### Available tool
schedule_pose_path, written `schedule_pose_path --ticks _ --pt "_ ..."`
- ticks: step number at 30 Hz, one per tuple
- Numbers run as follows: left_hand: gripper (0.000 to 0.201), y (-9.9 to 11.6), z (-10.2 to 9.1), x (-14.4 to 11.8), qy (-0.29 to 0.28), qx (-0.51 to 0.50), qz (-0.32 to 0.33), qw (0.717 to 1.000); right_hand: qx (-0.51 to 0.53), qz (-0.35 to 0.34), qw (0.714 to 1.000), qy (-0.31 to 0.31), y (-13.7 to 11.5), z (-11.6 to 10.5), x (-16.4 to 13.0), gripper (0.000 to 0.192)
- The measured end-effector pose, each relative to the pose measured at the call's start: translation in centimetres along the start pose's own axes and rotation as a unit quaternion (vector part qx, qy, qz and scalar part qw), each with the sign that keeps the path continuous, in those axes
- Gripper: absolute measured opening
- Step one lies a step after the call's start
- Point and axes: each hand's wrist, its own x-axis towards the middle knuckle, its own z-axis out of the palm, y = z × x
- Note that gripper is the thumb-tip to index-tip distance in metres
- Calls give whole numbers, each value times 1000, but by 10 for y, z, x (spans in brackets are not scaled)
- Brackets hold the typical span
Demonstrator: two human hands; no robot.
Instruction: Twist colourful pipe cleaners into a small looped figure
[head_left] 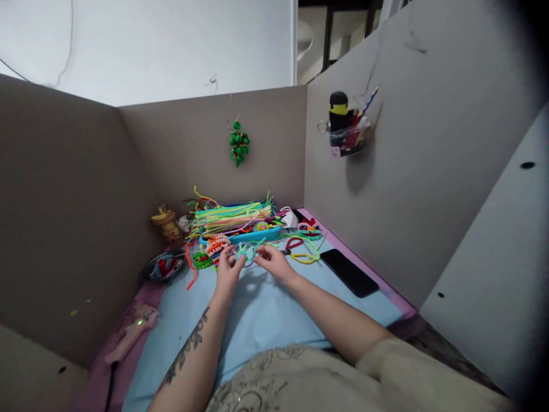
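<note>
My left hand and my right hand meet over a light blue mat. Both pinch a small looped shape of teal and green pipe cleaner held between the fingertips just above the mat. Right behind the hands lies a blue tray heaped with a bundle of long neon pipe cleaners. Small finished orange-white and green twisted pieces sit just left of my left hand.
A black phone lies at the right on the mat. A pink glue gun lies front left, near a metal bowl. Cardboard walls enclose the desk; a green bead ornament and a clear cup of pens hang on them.
</note>
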Motion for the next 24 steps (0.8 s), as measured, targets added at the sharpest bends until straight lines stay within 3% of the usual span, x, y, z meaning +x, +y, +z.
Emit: schedule_pose_path --ticks 7,13,18,24 --pt "51 1 5 -8 -89 71 -7 993 -70 -61 995 28 -2 -3 0 16" --pt "51 5 5 -10 -137 69 -8 988 -101 -29 992 66 10 -5 3 11" --pt "52 8 6 -14 -161 78 -5 984 -93 -19 994 48 12 -5 4 14" --pt "57 13 8 -18 -148 72 0 986 -61 7 998 -22 6 -5 3 29"
